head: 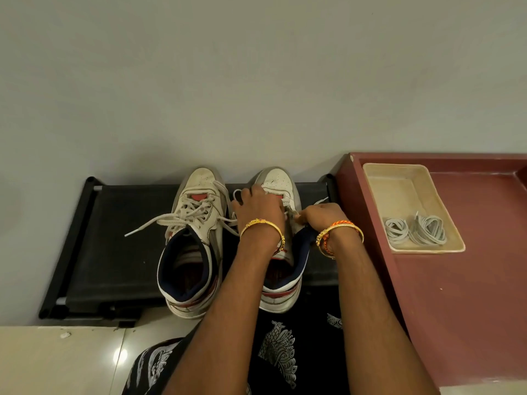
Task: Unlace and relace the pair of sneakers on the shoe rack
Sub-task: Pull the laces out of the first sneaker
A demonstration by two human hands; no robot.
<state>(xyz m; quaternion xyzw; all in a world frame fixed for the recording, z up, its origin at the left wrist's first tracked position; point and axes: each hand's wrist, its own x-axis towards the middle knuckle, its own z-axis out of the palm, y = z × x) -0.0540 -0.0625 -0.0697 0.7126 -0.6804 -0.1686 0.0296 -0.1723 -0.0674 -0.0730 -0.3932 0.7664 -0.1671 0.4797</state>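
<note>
Now both hands (258, 208) (318, 215) pinching right sneaker (281, 183) lace (291, 212)

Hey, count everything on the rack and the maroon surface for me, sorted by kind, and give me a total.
Sneakers: 2, left sneaker and right sneaker, both on the black shoe rack
Spare lace bundles: 2, and
Tray: 1, beige tray on the maroon surface
Total: 5
</note>
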